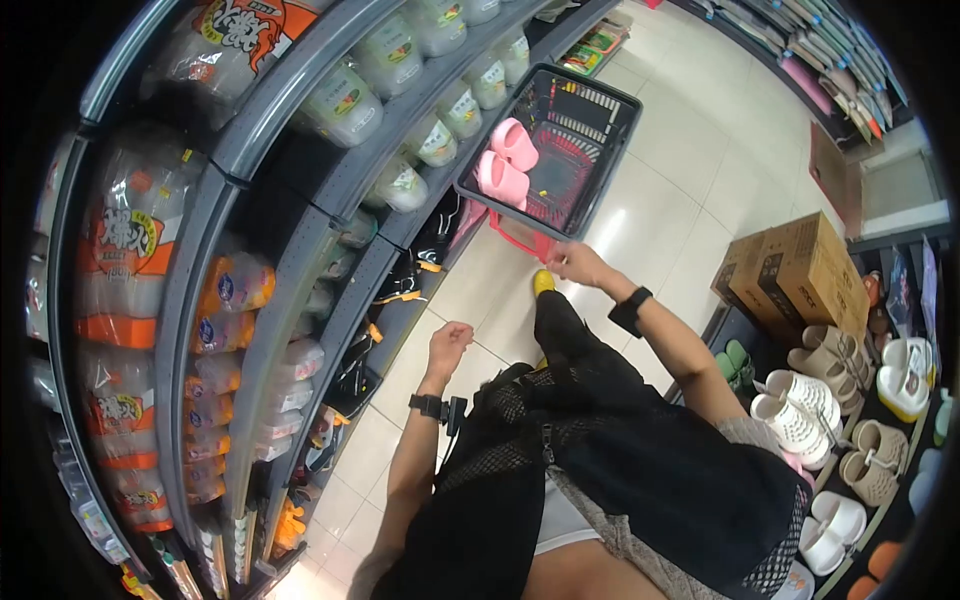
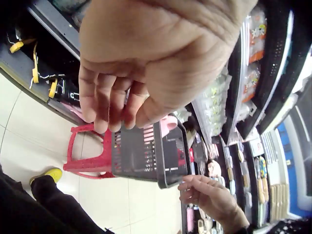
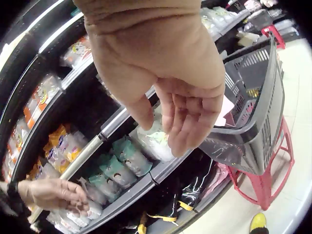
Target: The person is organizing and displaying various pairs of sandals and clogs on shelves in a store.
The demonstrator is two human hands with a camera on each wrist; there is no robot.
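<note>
My left hand hangs in the air beside the shelves, its fingers loosely bent and nothing in them. The right hand is near the front end of a dark grey shopping basket, also holding nothing. In the right wrist view, that hand's bent fingers overlap packs on the shelf and the basket's edge. A pair of pink clogs lies inside the basket at its left side. The basket stands on a red plastic stool, whose legs show below it in both wrist views.
Shelves of plastic-wrapped packs and clear jars line the left. Cardboard boxes and racked white clogs stand on the right. Pale floor tiles run between, with the person's yellow shoe near the stool.
</note>
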